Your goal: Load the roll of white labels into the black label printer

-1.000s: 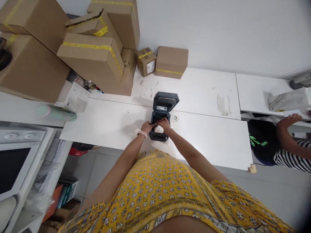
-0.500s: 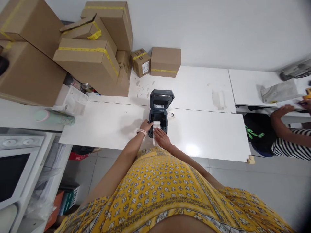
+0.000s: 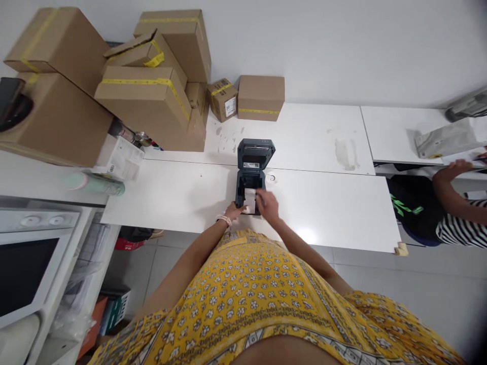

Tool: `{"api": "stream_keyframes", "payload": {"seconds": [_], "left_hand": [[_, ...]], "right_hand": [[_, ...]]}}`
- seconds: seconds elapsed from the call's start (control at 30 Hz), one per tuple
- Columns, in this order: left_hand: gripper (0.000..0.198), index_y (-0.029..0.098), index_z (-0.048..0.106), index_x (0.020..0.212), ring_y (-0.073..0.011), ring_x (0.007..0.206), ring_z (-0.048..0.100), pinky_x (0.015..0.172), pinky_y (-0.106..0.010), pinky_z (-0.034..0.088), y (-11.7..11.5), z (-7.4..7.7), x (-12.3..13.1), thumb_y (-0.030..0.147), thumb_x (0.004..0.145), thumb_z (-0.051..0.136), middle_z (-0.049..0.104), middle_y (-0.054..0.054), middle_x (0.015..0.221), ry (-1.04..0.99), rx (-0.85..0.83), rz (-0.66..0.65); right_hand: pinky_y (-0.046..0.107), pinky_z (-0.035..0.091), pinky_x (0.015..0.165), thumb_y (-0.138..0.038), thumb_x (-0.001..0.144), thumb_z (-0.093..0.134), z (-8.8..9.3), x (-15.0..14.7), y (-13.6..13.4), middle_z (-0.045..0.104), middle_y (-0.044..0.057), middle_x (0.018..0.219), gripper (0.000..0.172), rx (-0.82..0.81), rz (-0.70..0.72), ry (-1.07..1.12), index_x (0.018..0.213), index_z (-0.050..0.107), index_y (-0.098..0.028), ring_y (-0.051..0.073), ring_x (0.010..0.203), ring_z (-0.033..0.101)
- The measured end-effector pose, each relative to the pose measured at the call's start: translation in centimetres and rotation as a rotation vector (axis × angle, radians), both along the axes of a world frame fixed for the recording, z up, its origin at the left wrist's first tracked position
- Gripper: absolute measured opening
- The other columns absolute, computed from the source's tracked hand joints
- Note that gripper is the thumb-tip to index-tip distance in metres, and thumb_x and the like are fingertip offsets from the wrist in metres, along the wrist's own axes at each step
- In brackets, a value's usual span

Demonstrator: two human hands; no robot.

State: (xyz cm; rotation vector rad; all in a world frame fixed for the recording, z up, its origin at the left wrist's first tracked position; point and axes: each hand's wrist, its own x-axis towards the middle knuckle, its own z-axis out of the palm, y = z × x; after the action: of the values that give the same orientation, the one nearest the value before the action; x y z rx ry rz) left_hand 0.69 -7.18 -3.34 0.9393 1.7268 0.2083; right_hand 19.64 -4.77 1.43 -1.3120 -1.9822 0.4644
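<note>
A dark grey label printer (image 3: 256, 161) stands on the white table with its lid raised. From a small roll inside it, a strip of white label paper (image 3: 249, 201) runs toward me over the front. At the printer's front left corner is my left hand (image 3: 233, 210), closed, thumb on the near end of the strip; a pale watch band circles the wrist. My right hand (image 3: 269, 207) is over the printer's right side, fingers bent toward its inside beside the paper. Motion blurs those fingers, and whether they hold anything is unclear.
Cardboard boxes (image 3: 142, 109) are stacked at the back left, with two smaller ones beside them. A green bottle (image 3: 95, 183) lies at the left. Right of the printer is a white round piece (image 3: 272, 178). At the far right, a person's arm (image 3: 454, 190) is visible near a black bag (image 3: 409, 203).
My right hand has lifted off the paper strip and moved to the printer's right side. My left hand has slid nearer to me, onto the strip's front end. The view has shifted slightly.
</note>
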Motion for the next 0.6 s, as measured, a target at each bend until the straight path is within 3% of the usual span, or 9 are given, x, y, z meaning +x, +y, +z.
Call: {"api": "stream_keyframes", "payload": {"seconds": [0.1, 0.17, 0.27, 0.33, 0.43, 0.53, 0.6], "left_hand": [[0.062, 0.016, 0.059, 0.114, -0.0240, 0.086, 0.069, 0.067, -0.028, 0.050, -0.2, 0.1, -0.2, 0.062, 0.074, 0.070, 0.072, -0.015, 0.103, -0.031, -0.042, 0.015], [0.064, 0.015, 0.058, 0.115, -0.0238, 0.085, 0.069, 0.067, -0.029, 0.051, -0.1, 0.4, -0.3, 0.062, 0.073, 0.072, 0.071, -0.016, 0.105, -0.039, -0.040, 0.021], [0.068, 0.016, 0.057, 0.117, -0.0233, 0.084, 0.069, 0.068, -0.031, 0.052, -0.4, 0.9, -0.3, 0.060, 0.070, 0.075, 0.070, -0.016, 0.108, -0.071, -0.057, 0.060], [0.062, 0.014, 0.059, 0.112, -0.0227, 0.083, 0.069, 0.070, -0.032, 0.053, -0.8, 1.1, 0.0, 0.052, 0.068, 0.081, 0.071, -0.016, 0.104, -0.145, -0.119, 0.133], [0.043, 0.010, 0.064, 0.094, -0.0220, 0.080, 0.068, 0.072, -0.033, 0.055, -1.4, 1.2, 0.6, 0.032, 0.064, 0.087, 0.072, -0.013, 0.084, -0.292, -0.262, 0.280], [0.031, 0.009, 0.065, 0.078, -0.0215, 0.078, 0.067, 0.076, -0.033, 0.055, -1.6, 1.1, 1.1, 0.020, 0.061, 0.088, 0.069, -0.009, 0.071, -0.371, -0.305, 0.359], [0.029, 0.010, 0.065, 0.075, -0.0207, 0.079, 0.067, 0.076, -0.033, 0.055, -1.7, 1.0, 1.2, 0.017, 0.059, 0.088, 0.068, -0.008, 0.071, -0.375, -0.286, 0.370]], "right_hand": [[0.051, 0.036, 0.112, -0.048, 0.101, 0.032, 4.0, -0.5, 7.8, 0.052, 0.014, 0.141, 0.050, 0.074, -0.207, 0.145, 0.139, 0.048, -0.019, 0.026, 0.135, 0.043], [0.052, 0.029, 0.116, -0.057, 0.100, 0.025, 6.1, -0.9, 12.8, 0.043, 0.012, 0.150, 0.060, 0.046, -0.196, 0.203, 0.144, 0.041, -0.020, 0.026, 0.142, 0.034], [0.050, 0.034, 0.113, -0.063, 0.098, 0.017, 8.0, -1.0, 17.0, 0.052, 0.012, 0.141, 0.068, -0.084, -0.102, 0.264, 0.140, 0.047, -0.018, 0.025, 0.134, 0.044], [0.047, 0.039, 0.110, -0.063, 0.099, 0.013, 8.4, -0.7, 16.5, 0.058, 0.010, 0.132, 0.069, -0.137, -0.073, 0.285, 0.133, 0.053, -0.019, 0.024, 0.126, 0.051], [0.042, 0.043, 0.106, -0.057, 0.101, 0.015, 8.2, 0.4, 12.0, 0.062, 0.008, 0.126, 0.061, -0.107, -0.053, 0.262, 0.128, 0.057, -0.022, 0.021, 0.120, 0.055], [0.044, 0.039, 0.110, -0.050, 0.103, 0.023, 6.5, 1.7, 5.9, 0.059, 0.008, 0.134, 0.051, -0.062, 0.020, 0.104, 0.129, 0.057, -0.022, 0.023, 0.130, 0.049], [0.045, 0.034, 0.114, -0.046, 0.103, 0.027, 4.7, 2.3, 2.3, 0.051, 0.008, 0.145, 0.048, -0.064, 0.087, -0.047, 0.133, 0.055, -0.021, 0.024, 0.141, 0.037]]}}
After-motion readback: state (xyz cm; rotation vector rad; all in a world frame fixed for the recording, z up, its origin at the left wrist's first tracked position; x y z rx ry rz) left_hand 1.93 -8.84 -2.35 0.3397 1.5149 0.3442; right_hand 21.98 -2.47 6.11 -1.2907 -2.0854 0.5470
